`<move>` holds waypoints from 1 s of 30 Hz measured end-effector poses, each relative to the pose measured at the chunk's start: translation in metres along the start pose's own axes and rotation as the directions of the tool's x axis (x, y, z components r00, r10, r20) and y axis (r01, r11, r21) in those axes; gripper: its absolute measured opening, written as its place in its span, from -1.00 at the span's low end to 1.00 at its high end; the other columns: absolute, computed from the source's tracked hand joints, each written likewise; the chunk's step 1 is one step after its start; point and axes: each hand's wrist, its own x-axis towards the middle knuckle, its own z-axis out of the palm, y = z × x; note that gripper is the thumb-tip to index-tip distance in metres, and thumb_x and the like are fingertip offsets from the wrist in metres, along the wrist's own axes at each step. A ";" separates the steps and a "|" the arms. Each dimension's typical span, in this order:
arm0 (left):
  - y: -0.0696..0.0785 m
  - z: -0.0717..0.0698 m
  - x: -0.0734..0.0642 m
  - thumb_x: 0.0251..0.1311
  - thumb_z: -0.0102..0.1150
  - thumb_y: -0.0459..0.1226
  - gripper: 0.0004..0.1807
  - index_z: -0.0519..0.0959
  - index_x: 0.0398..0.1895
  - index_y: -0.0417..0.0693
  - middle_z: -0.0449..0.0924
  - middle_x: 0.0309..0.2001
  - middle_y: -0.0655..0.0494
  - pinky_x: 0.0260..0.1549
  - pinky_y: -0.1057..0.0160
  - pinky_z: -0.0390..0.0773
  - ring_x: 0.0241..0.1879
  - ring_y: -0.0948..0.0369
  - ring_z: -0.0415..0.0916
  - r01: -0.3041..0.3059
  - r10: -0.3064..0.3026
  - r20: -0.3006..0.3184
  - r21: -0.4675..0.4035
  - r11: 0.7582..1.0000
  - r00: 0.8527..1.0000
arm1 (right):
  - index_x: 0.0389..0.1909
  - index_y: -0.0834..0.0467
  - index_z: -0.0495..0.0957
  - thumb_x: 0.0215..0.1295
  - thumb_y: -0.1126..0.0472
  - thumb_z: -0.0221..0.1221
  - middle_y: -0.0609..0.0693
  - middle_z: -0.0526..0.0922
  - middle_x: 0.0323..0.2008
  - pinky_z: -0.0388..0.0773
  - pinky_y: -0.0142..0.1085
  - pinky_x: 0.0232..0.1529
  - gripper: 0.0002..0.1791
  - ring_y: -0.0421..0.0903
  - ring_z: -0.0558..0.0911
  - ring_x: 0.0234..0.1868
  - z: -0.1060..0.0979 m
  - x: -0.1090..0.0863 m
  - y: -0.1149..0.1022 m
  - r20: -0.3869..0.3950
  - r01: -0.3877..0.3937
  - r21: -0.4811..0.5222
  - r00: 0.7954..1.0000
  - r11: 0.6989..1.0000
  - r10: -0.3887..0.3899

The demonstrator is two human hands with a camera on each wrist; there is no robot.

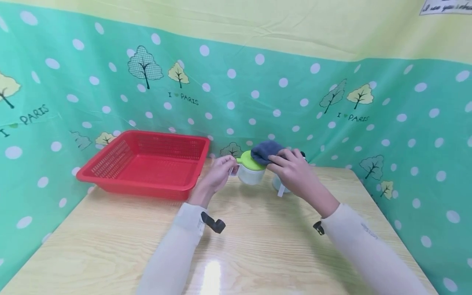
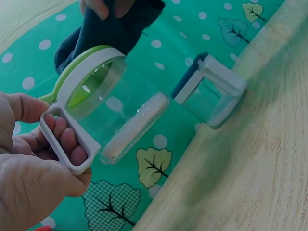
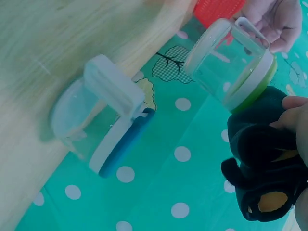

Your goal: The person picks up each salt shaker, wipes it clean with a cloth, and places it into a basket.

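Observation:
The left hand (image 1: 221,170) holds the white handle of a clear jar (image 1: 250,177) that has a green lid (image 1: 251,161). In the left wrist view its fingers pass through the handle loop (image 2: 67,144), with the thumb near the lid's tab. Bunched in the right hand (image 1: 296,170) is a dark blue cloth (image 1: 266,151), which lies against the green lid. A fold and a loop of this cloth (image 3: 257,144) hang below the fingers in the right wrist view. Another clear jar (image 3: 79,118), with a blue lid (image 3: 126,144) and white handle, stands on the table close by.
A red plastic basket (image 1: 147,186) with slotted sides stands at the back left, near the left hand. The wooden table (image 1: 250,246) meets a green dotted curtain (image 1: 236,86) behind the jars and along both sides.

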 end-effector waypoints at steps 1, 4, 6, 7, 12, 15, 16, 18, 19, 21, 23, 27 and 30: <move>0.000 0.000 0.000 0.35 -0.08 -0.48 -0.79 0.42 -0.46 -0.14 0.40 -0.41 0.04 -0.11 0.20 0.33 -0.27 0.13 0.33 -0.002 0.002 0.008 -0.004 1.000 1.000 | -0.22 0.13 0.75 0.11 0.44 0.42 0.10 0.77 -0.07 0.52 0.04 -0.18 -0.76 0.17 0.63 -0.02 0.001 0.003 0.001 0.014 -0.003 -0.013 1.000 1.000 0.003; -0.001 0.002 0.000 0.36 -0.09 -0.49 -0.79 0.41 -0.46 -0.13 0.39 -0.42 0.05 -0.12 0.22 0.33 -0.28 0.13 0.32 -0.011 0.012 0.022 -0.016 1.000 1.000 | -0.21 0.12 0.76 0.15 0.44 0.40 0.08 0.77 -0.06 0.51 0.02 -0.16 -0.78 0.17 0.62 -0.01 0.005 0.012 0.004 0.052 -0.030 -0.038 0.998 0.999 0.032; -0.002 0.003 0.000 0.36 -0.10 -0.49 -0.79 0.41 -0.45 -0.14 0.39 -0.42 0.05 -0.12 0.23 0.33 -0.28 0.14 0.32 -0.017 0.018 0.019 -0.025 1.000 1.000 | -0.19 0.12 0.77 0.19 0.42 0.38 0.08 0.77 -0.04 0.51 0.01 -0.15 -0.80 0.16 0.62 0.00 0.008 0.016 0.007 0.072 -0.052 -0.046 0.996 0.998 0.055; -0.002 0.003 0.001 0.35 -0.10 -0.49 -0.79 0.41 -0.45 -0.14 0.38 -0.43 0.05 -0.13 0.23 0.33 -0.29 0.14 0.32 -0.020 0.020 0.013 -0.031 0.999 1.000 | -0.19 0.12 0.77 0.21 0.41 0.36 0.07 0.77 -0.04 0.51 0.01 -0.14 -0.80 0.16 0.62 0.00 0.010 0.018 0.007 0.080 -0.059 -0.050 0.995 0.997 0.063; -0.004 0.000 0.002 0.37 -0.10 -0.49 -0.80 0.42 -0.44 -0.16 0.39 -0.42 0.05 -0.14 0.25 0.33 -0.28 0.15 0.32 -0.022 0.022 -0.013 -0.043 0.999 1.000 | -0.18 0.11 0.76 0.24 0.40 0.34 0.07 0.76 -0.02 0.52 0.00 -0.13 -0.82 0.15 0.61 0.00 0.014 0.018 0.004 0.095 -0.050 -0.067 0.994 0.996 0.057; -0.005 -0.001 0.003 0.37 -0.10 -0.48 -0.81 0.42 -0.43 -0.17 0.38 -0.41 0.05 -0.13 0.25 0.33 -0.27 0.15 0.32 -0.018 0.018 -0.013 -0.041 0.999 1.000 | -0.22 0.12 0.75 0.20 0.41 0.36 0.07 0.77 -0.05 0.52 0.01 -0.15 -0.82 0.15 0.62 -0.03 0.011 0.014 -0.001 0.074 -0.028 -0.080 0.997 0.996 0.034; -0.005 -0.001 0.003 0.37 -0.10 -0.48 -0.81 0.41 -0.43 -0.17 0.38 -0.41 0.05 -0.13 0.25 0.33 -0.27 0.15 0.32 -0.018 0.018 -0.015 -0.036 0.999 1.000 | -0.23 0.12 0.75 0.19 0.41 0.37 0.08 0.77 -0.06 0.52 0.01 -0.14 -0.82 0.15 0.62 -0.04 0.009 0.012 -0.003 0.063 -0.022 -0.083 0.998 0.996 0.027; -0.004 -0.001 0.003 0.37 -0.10 -0.48 -0.80 0.41 -0.43 -0.16 0.39 -0.42 0.06 -0.13 0.25 0.33 -0.27 0.16 0.32 -0.019 0.018 -0.024 -0.031 0.999 1.000 | -0.25 0.12 0.75 0.16 0.42 0.37 0.09 0.77 -0.07 0.52 0.02 -0.15 -0.82 0.16 0.63 -0.05 0.005 0.008 -0.006 0.040 -0.013 -0.082 0.999 0.997 0.016; -0.004 -0.001 0.003 0.37 -0.10 -0.48 -0.80 0.41 -0.44 -0.16 0.39 -0.42 0.07 -0.13 0.25 0.33 -0.27 0.16 0.32 -0.018 0.017 -0.030 -0.029 0.999 0.999 | -0.26 0.13 0.74 0.14 0.43 0.38 0.10 0.77 -0.07 0.52 0.02 -0.16 -0.81 0.17 0.63 -0.06 0.003 0.006 -0.008 0.028 -0.008 -0.080 1.000 0.997 0.010; -0.003 0.000 0.003 0.37 -0.09 -0.49 -0.80 0.42 -0.44 -0.15 0.40 -0.41 0.07 -0.11 0.25 0.33 -0.27 0.17 0.33 -0.013 0.012 -0.041 -0.028 1.000 0.999 | -0.26 0.14 0.73 0.11 0.43 0.40 0.11 0.77 -0.08 0.51 0.02 -0.20 -0.81 0.18 0.62 -0.07 -0.001 0.001 -0.011 0.008 0.004 -0.080 1.000 0.997 -0.004; -0.002 0.001 0.003 0.37 -0.09 -0.49 -0.79 0.42 -0.43 -0.15 0.40 -0.41 0.08 -0.09 0.25 0.34 -0.26 0.18 0.34 -0.006 0.005 -0.048 -0.028 1.000 0.999 | -0.26 0.14 0.72 0.09 0.44 0.41 0.12 0.77 -0.08 0.50 0.01 -0.24 -0.79 0.18 0.62 -0.09 -0.005 -0.004 -0.015 -0.003 0.023 -0.089 1.000 0.996 -0.023; -0.002 0.001 0.003 0.38 -0.08 -0.48 -0.79 0.42 -0.44 -0.13 0.40 -0.40 0.09 -0.08 0.24 0.34 -0.26 0.18 0.35 0.007 -0.009 -0.054 -0.023 1.000 0.998 | -0.24 0.13 0.71 0.11 0.41 0.41 0.11 0.76 -0.05 0.50 0.00 -0.24 -0.79 0.16 0.61 -0.07 -0.009 -0.007 -0.022 0.022 0.054 -0.142 0.998 0.988 -0.052; -0.003 0.001 0.004 0.37 -0.09 -0.47 -0.80 0.41 -0.44 -0.13 0.40 -0.41 0.09 -0.09 0.23 0.33 -0.27 0.18 0.35 0.013 -0.014 -0.051 -0.012 1.000 0.999 | -0.24 0.10 0.70 0.11 0.34 0.43 0.08 0.75 -0.03 0.50 0.02 -0.20 -0.80 0.15 0.60 -0.04 -0.010 -0.002 -0.024 0.068 0.056 -0.179 0.997 0.982 -0.044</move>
